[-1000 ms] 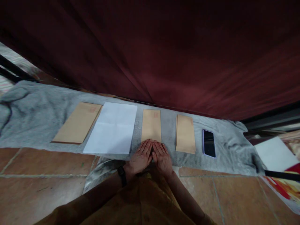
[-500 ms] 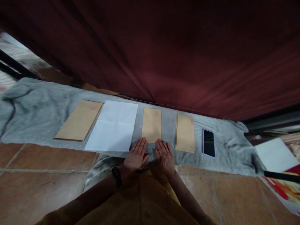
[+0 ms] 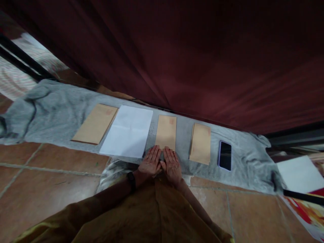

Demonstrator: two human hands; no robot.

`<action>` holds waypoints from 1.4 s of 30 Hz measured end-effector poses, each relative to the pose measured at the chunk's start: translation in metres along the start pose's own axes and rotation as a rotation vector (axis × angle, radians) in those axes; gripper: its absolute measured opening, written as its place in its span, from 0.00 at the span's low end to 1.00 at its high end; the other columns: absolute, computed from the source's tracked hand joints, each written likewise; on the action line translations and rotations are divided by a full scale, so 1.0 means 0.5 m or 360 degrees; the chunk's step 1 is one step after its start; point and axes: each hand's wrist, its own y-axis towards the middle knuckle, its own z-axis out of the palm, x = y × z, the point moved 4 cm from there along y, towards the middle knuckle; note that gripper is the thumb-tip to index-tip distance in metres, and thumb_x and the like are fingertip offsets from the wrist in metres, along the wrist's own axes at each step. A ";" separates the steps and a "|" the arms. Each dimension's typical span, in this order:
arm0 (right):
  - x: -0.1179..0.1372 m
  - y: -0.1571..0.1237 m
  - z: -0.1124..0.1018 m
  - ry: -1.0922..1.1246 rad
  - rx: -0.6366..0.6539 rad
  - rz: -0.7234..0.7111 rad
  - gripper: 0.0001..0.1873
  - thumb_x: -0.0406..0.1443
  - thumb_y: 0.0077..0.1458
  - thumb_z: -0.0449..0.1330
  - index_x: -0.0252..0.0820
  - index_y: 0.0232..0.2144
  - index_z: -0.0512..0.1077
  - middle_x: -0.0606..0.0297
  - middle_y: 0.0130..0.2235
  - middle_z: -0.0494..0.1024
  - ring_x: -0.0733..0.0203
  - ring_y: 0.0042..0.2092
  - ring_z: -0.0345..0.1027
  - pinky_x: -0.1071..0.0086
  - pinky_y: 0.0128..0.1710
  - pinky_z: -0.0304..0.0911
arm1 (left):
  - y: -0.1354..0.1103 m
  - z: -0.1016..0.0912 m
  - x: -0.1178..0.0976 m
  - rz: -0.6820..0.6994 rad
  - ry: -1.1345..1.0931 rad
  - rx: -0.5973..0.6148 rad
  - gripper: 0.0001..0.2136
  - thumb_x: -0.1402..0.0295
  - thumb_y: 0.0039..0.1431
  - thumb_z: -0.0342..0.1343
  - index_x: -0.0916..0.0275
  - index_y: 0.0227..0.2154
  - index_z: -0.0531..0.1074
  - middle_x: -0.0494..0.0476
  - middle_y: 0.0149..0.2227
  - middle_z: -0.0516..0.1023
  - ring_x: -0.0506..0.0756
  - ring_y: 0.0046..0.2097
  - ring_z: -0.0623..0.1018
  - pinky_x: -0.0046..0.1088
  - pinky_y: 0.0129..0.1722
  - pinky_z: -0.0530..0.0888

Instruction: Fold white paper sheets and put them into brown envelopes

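Observation:
A single brown envelope [image 3: 166, 131] lies in front of me on a grey cloth. My left hand [image 3: 150, 162] rests flat at its near left corner, fingers stretched forward. On the near right corner lies my right hand [image 3: 171, 165], also flat with fingers extended. The fingertips of both touch or cover the near edge, and the thumbs are close together. Left of it are white paper sheets [image 3: 128, 131], then a stack of brown envelopes [image 3: 96, 123]. To the right sits another small stack of brown envelopes [image 3: 200, 143].
A phone [image 3: 225, 155] with a dark screen lies right of the envelopes on the grey cloth [image 3: 58, 111]. A dark red curtain [image 3: 177, 67] hangs behind. Tiled floor [image 3: 63, 192] shows in front. A white sheet [image 3: 300, 173] is at the far right.
My hands have moved closer together at the near edge of the middle envelope, overlapping it a little more. The camera view has turned slightly; the papers and phone keep their places.

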 end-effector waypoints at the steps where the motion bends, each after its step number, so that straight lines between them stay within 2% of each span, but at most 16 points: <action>1: -0.006 -0.003 -0.002 -0.0001 0.0005 -0.0011 0.31 0.41 0.71 0.47 0.36 0.71 0.50 0.53 0.70 0.57 0.52 0.71 0.48 0.52 0.69 0.50 | -0.001 -0.005 0.002 0.0014 -0.0003 0.0016 0.31 0.62 0.66 0.47 0.77 0.67 0.54 0.78 0.68 0.57 0.68 0.71 0.55 0.51 0.68 0.60; 7: -0.021 -0.016 -0.008 -0.0021 -0.0058 0.0028 0.32 0.41 0.71 0.47 0.33 0.71 0.49 0.48 0.70 0.56 0.50 0.71 0.48 0.50 0.69 0.48 | -0.007 -0.032 0.017 0.0177 -0.0101 0.0029 0.32 0.59 0.68 0.48 0.75 0.68 0.52 0.77 0.69 0.56 0.66 0.71 0.55 0.51 0.68 0.60; 12: -0.017 -0.019 -0.005 -0.0032 -0.0077 0.0042 0.31 0.42 0.71 0.45 0.33 0.71 0.49 0.48 0.70 0.57 0.50 0.71 0.48 0.49 0.68 0.48 | -0.004 -0.029 0.014 0.0168 -0.0072 0.0049 0.34 0.58 0.68 0.46 0.76 0.69 0.50 0.79 0.69 0.55 0.66 0.71 0.54 0.52 0.68 0.59; 16: -0.016 -0.020 -0.001 -0.0041 -0.0097 0.0062 0.31 0.42 0.72 0.44 0.34 0.71 0.48 0.48 0.70 0.56 0.49 0.71 0.47 0.49 0.69 0.47 | 0.004 -0.023 0.009 0.0174 -0.0053 0.0109 0.35 0.55 0.68 0.46 0.79 0.67 0.53 0.79 0.69 0.54 0.67 0.72 0.53 0.50 0.69 0.58; 23: -0.015 -0.024 0.009 -0.0068 -0.0092 0.0128 0.31 0.42 0.71 0.44 0.32 0.70 0.50 0.45 0.70 0.55 0.48 0.72 0.45 0.47 0.68 0.47 | 0.024 -0.022 0.006 0.0267 -0.0152 0.0212 0.33 0.57 0.67 0.48 0.72 0.69 0.53 0.70 0.71 0.53 0.63 0.73 0.51 0.44 0.71 0.54; 28: -0.010 -0.021 0.003 -0.0110 -0.0101 0.0147 0.31 0.41 0.71 0.44 0.31 0.70 0.50 0.46 0.70 0.57 0.48 0.71 0.47 0.48 0.68 0.47 | 0.023 -0.026 0.009 0.0307 -0.0201 0.0156 0.30 0.58 0.69 0.45 0.71 0.68 0.54 0.69 0.71 0.55 0.61 0.72 0.53 0.42 0.70 0.54; 36: -0.018 -0.031 -0.003 -0.0180 -0.0212 0.0208 0.34 0.44 0.71 0.48 0.31 0.70 0.49 0.45 0.69 0.58 0.49 0.71 0.48 0.51 0.68 0.50 | 0.006 -0.015 0.030 0.0272 -0.0134 0.0033 0.32 0.57 0.67 0.48 0.74 0.67 0.56 0.73 0.69 0.59 0.64 0.71 0.57 0.45 0.68 0.60; 42: -0.027 -0.034 -0.014 -0.0142 -0.0186 0.0261 0.32 0.43 0.70 0.49 0.32 0.69 0.52 0.47 0.69 0.59 0.49 0.70 0.50 0.51 0.68 0.49 | 0.006 -0.009 0.036 0.0224 -0.0140 -0.0024 0.31 0.58 0.67 0.49 0.73 0.66 0.60 0.74 0.66 0.65 0.66 0.69 0.62 0.45 0.66 0.63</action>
